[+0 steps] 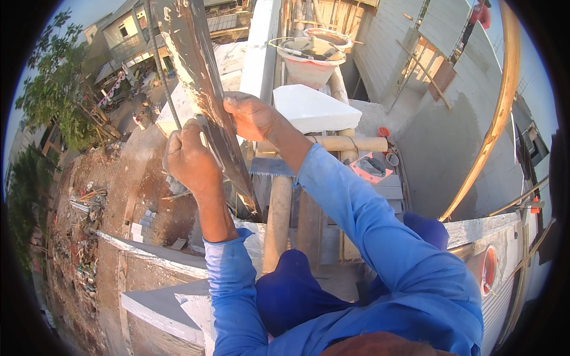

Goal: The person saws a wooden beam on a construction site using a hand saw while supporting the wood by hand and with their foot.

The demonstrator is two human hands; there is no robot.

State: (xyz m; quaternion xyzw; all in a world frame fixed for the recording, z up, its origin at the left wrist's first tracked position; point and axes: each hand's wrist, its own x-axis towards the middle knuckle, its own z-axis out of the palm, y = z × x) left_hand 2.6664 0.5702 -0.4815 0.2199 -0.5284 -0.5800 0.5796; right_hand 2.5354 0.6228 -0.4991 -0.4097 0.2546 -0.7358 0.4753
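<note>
A rough wooden board [199,71], smeared with pale mortar, stands tilted in front of me. My right hand [255,118] grips its right edge, the fingers partly hidden by the board. At the left edge my left hand [193,157] is closed, knuckles toward me. A thin dark rod [161,65] runs down to its fingers; whether they hold the rod or something smaller, I cannot tell. Below my right wrist a grey toothed metal blade [272,167] lies across the poles. Just beyond that wrist rests a white wedge-shaped block [314,108].
Round poles [278,219] form a scaffold under me, high above the dirt ground [142,178] on the left. A mortar-stained bucket [309,59] stands ahead. A pink-framed tool [371,168] lies at right, near a bent wooden strip [490,136]. Another person [478,16] is at far upper right.
</note>
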